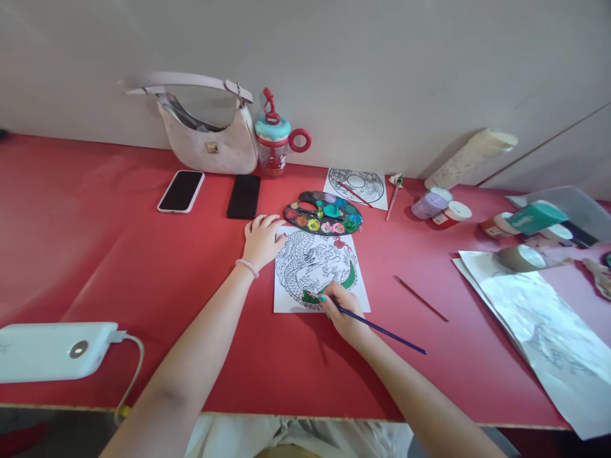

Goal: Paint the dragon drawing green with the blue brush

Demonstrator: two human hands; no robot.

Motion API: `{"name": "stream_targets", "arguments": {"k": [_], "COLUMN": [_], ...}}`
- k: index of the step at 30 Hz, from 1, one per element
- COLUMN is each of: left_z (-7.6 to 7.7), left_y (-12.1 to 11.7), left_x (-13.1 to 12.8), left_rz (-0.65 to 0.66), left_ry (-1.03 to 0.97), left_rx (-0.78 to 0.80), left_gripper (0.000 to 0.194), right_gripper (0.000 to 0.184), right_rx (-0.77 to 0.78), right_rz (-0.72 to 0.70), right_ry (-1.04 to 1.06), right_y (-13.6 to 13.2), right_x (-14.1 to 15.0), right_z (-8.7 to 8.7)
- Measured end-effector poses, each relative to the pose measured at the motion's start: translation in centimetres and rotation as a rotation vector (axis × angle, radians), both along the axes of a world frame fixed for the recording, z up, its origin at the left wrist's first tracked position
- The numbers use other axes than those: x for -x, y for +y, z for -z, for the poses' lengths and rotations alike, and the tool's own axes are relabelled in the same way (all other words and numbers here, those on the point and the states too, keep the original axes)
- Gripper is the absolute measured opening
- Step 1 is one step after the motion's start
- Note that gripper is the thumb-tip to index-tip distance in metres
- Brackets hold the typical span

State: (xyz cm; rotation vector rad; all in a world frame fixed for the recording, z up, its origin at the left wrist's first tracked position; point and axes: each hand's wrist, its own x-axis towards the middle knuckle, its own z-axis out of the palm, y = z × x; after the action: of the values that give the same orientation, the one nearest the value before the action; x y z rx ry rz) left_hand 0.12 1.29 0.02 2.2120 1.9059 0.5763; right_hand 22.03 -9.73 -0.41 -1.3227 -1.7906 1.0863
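A white sheet with a printed dragon drawing [298, 273] lies on the red table before me; part of it is painted green and a small patch at the top right is red. My right hand [344, 312] grips a dark blue paintbrush [382, 329], its tip on the green area at the drawing's lower part. My left hand [262, 240] rests with fingers spread at the sheet's upper left corner, nothing held in it. Just beyond the sheet sits a black paint palette [300, 207] carrying blobs of many colours.
Two phones [181, 191], a handbag [210, 149] and a cup with a straw [273, 149] stand at the back left. A thin brush [422, 299], paint jars [429, 203] and loose papers [529, 312] lie to the right. A power bank [52, 350] sits front left.
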Motion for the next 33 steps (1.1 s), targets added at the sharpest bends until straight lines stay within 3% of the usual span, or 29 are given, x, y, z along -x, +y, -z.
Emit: {"name": "stream_targets", "arguments": {"k": [14,23,31,33], "left_z": [0.2,0.4,0.3,0.2], "left_y": [0.1,0.2,0.2,0.2], "left_x": [-0.1,0.0,0.0,0.0], "left_rz": [-0.019,-0.016,-0.012,-0.014], "left_ry": [0.005,0.006,0.005,0.005], "left_rx": [0.006,0.0,-0.004,0.0], "left_gripper": [0.034,0.034,0.034,0.034], "right_gripper": [0.049,0.037,0.019,0.021], "right_rx": [-0.075,-0.127,-0.262,-0.25], "right_rz": [0.098,0.109,0.503,0.504], "right_ry": [0.052,0.087,0.238,0.325], "right_y": [0.0,0.0,3.2,4.6], "right_x": [-0.3,-0.6,-3.6,-4.5], "right_z": [0.2,0.5,0.3,0.3]}}
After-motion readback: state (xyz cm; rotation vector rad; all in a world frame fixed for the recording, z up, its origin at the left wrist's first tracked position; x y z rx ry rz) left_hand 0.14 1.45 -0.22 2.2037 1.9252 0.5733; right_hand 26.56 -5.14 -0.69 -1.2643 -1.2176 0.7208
